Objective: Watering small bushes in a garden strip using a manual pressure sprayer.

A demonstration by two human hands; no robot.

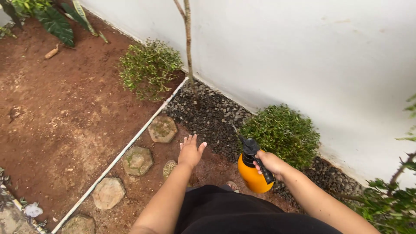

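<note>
Right hand (pixel 272 164) grips orange sprayer (pixel 252 173); left hand (pixel 190 151) spread, empty.

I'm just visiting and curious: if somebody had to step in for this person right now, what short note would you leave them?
Right hand: grip closed on the handle of the orange spray bottle, nozzle pointing toward the round green bush by the white wall.
Left hand: empty, fingers spread, held out over the bare soil near the hexagonal stepping stones.
Done: cannot tell which plants are already wet.
Left: probably check the smaller shrub and the thin tree.
</note>
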